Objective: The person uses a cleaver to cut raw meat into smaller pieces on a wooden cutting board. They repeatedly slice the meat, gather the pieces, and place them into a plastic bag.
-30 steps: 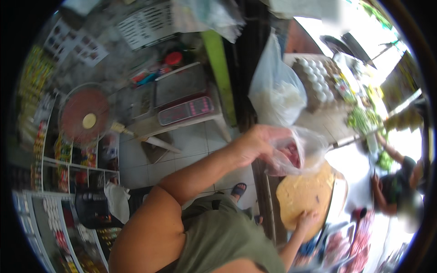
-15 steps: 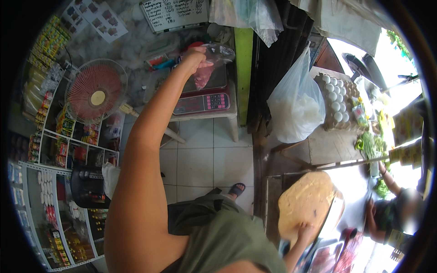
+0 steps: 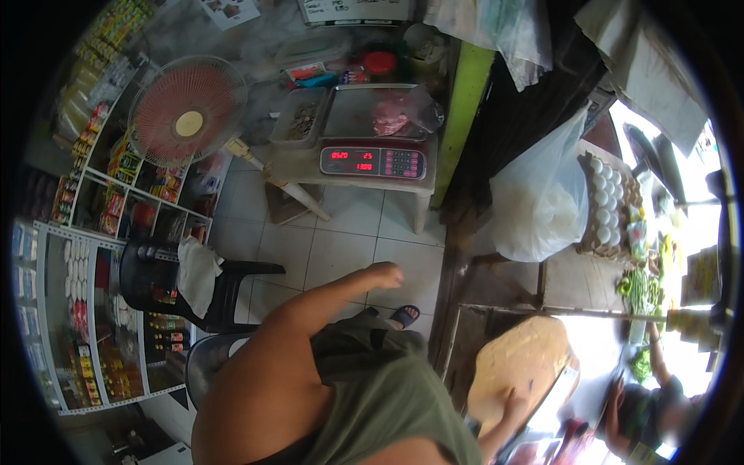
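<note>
A clear plastic bag of pink meat (image 3: pixel 394 115) lies on the tray of a digital scale (image 3: pixel 373 163) with a lit red display, on a small table at the back. My left hand (image 3: pixel 385 275) hangs over the tiled floor in front of that table, away from the scale, its fingers curled in with nothing seen in them. My right hand (image 3: pixel 511 407) rests on a large wooden chopping board (image 3: pixel 515 353) at the lower right. Its fingers are partly stretched out and hold nothing that I can see.
Left of the scale are a tub of coins (image 3: pixel 302 120) and a standing fan (image 3: pixel 188 116). A black chair (image 3: pixel 232 291) stands by stocked shelves (image 3: pixel 93 310). To the right are a hanging white bag (image 3: pixel 539 198), trays of eggs (image 3: pixel 604 205), green vegetables (image 3: pixel 643 287) and another person (image 3: pixel 643 411).
My left hand has let go of the bag of meat on the scale and drawn back toward me. The scale's display now shows lit red digits. My right hand stays at the board.
</note>
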Available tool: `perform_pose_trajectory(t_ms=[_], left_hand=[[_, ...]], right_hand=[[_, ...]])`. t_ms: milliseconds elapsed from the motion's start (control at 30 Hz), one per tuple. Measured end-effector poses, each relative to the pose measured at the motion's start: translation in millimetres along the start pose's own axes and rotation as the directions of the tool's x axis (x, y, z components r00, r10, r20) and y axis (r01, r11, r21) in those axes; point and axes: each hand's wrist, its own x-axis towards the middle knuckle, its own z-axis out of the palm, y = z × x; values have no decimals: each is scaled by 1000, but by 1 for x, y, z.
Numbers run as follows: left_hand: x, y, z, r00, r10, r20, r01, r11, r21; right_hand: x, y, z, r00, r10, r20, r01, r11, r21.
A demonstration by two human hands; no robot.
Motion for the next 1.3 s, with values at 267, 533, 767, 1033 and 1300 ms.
perform_pose_trajectory(t_ms=[267,533,767,1033,1300], left_hand=[[-141,-192,88,570,-822,1,772,535,-342],[-155,-136,174,661,-655,-366,458,739,-495],[-140,-82,206,723,-533,-440,367,836,-408],[-156,-92,222,664,-615,-425,329,752,-571],[-167,-96,178,572,-793,-208,570,567,-594]], right_hand=[[44,22,12,989,73,128,-51,985,-168],[55,-2,4,975,28,221,8,986,-164],[25,-22,-24,982,29,186,12,977,-212],[62,7,1,976,-150,160,189,946,-263],[98,37,-27,933,-101,346,20,973,231]])
